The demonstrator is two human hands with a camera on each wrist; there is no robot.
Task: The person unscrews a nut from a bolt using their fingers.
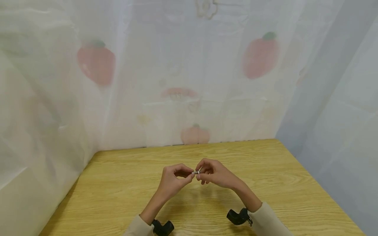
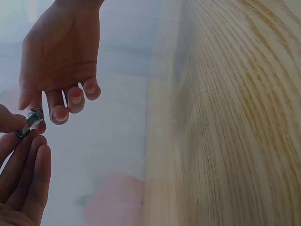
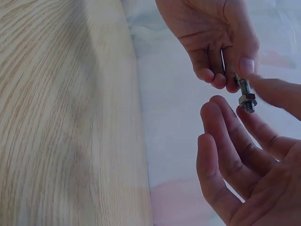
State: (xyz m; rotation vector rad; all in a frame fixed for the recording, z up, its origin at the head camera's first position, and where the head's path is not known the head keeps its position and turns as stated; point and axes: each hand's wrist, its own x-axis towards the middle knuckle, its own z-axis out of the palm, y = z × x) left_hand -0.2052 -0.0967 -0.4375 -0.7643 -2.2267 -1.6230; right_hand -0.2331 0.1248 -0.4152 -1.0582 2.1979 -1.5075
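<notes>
Above the table, my left hand [image 1: 172,182] pinches a small metal bolt [image 3: 245,86] by its head end between thumb and fingertips. A hex nut [image 3: 247,99] sits on the threads close to the bolt's free end, whose tip sticks out past it. My right hand [image 1: 219,174] has its thumb and index finger at opposite sides of the nut, holding it. The other right fingers are loosely bent, apart from the metal. Part of the bolt's head is covered by the left fingertips in the right wrist view.
Below both hands lies a wood-grain table [image 1: 118,186]. A pale, translucent curtain [image 1: 177,59] with faded red fruit prints hangs along its back and sides. Black wrist devices [image 1: 237,216] sit at both light sleeve cuffs.
</notes>
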